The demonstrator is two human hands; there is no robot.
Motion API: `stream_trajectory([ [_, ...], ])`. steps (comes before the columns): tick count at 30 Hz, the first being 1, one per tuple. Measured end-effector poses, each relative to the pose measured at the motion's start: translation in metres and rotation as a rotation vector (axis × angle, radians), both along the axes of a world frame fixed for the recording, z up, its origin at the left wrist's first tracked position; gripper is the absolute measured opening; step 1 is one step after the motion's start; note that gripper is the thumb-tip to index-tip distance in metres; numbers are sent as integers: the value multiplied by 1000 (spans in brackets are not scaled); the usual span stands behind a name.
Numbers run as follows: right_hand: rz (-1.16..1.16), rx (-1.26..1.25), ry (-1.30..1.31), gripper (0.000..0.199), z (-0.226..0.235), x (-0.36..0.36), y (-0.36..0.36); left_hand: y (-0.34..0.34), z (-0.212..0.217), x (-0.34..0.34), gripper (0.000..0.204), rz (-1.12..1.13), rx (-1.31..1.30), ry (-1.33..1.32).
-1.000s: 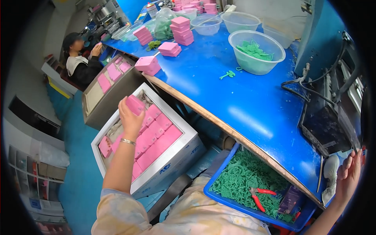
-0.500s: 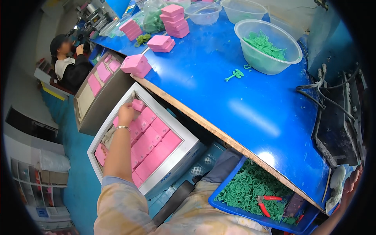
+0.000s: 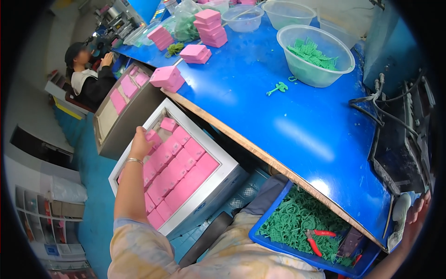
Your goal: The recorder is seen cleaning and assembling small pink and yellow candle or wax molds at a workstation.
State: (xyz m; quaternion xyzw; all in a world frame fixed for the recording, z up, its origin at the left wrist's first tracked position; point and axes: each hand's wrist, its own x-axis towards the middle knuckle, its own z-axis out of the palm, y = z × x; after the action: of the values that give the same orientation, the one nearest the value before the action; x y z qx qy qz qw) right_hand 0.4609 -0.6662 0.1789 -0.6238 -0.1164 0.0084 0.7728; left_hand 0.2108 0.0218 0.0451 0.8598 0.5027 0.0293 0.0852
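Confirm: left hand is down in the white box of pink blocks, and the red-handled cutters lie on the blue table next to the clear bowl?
Not quite. The left hand is in the white box of pink blocks, but the red-handled cutters lie in the blue tray of green parts, not on the blue table. The head view shows it.

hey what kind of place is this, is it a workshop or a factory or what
Most likely a small factory or assembly workshop. A long blue workbench carries stacks of pink blocks and a clear bowl of green moulded parts, the left hand is in a white box of pink blocks, and another person works alongside.
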Motion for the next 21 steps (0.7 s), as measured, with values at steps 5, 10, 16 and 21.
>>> stream_trajectory([
  [5, 288, -147, 14, 34, -37, -68, 93, -90, 17, 13, 56, -341, 204, -436],
  [10, 814, 2, 570, 19, -63, -112, 136, -249, 62, 50, 57, -873, -254, -738],
  [16, 765, 44, 313, 42, -74, -131, 158, -363, 62, 81, 52, -1319, -444, -856],
  [21, 464, -109, 35, 25, -99, -136, 136, -395, 67, 88, 45, -1407, -812, -798],
])
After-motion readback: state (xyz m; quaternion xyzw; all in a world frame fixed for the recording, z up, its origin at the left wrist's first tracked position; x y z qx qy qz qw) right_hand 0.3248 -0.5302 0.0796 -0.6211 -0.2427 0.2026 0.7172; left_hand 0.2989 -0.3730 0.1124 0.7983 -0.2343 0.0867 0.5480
